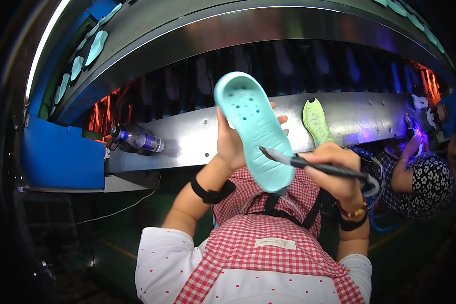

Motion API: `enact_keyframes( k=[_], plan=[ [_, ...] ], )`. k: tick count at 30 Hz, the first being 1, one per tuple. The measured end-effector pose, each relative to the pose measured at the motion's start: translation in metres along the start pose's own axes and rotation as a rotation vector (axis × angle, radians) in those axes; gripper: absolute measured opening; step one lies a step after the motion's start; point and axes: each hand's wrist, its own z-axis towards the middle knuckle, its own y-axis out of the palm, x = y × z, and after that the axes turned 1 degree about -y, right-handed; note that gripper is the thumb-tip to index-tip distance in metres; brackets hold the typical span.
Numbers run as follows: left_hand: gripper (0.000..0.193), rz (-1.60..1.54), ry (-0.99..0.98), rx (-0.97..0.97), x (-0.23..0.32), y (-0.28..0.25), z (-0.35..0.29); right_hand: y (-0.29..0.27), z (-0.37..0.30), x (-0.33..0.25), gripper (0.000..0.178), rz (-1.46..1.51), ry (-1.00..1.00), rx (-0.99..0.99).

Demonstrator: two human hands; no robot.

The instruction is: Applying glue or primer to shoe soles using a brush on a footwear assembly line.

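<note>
A turquoise foam shoe sole [262, 134] is held up in front of me by my left hand [229, 142]. That hand wraps behind the sole, its fingertips showing past the right edge, and the sole's dished side with small dark holes near the far end faces up. In my right hand [338, 169] is a dark-handled brush [300, 162]. Its bristle tip lies over the middle of the sole and appears to touch it. A curved grey tube meets the handle's rear end. Just beyond my right hand, a light green sole [316, 120] rests on the metal ledge.
The metal ledge [187, 136] runs across in front, with a clear plastic bottle [149, 142] at left. Behind it, soles lie in a dark channel with glowing orange heaters [104, 115] at the ends. Turquoise soles sit on the upper conveyor [152, 30]. A co-worker [425, 177] works at right.
</note>
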Motion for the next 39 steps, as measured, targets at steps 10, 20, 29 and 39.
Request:
enact_keyframes(
  k=[10,20,29,39],
  plan=[
    [0.089,0.153,0.148,0.371,-0.013,-0.023,0.001,0.032,0.002,0.020,0.017,-0.403,-0.351,-0.083],
    [0.089,0.059,0.238,0.229,-0.028,0.004,0.005,0.025,0.015,0.010,0.018,-0.076,-0.184,-0.059],
    [0.078,0.095,0.296,0.070,-0.011,-0.005,0.000,0.014,-0.002,0.015,0.026,0.085,-0.162,-0.250],
    [0.081,0.184,0.319,0.057,0.002,-0.001,0.000,0.007,-0.012,0.021,0.025,0.258,-0.039,-0.391]
  ],
)
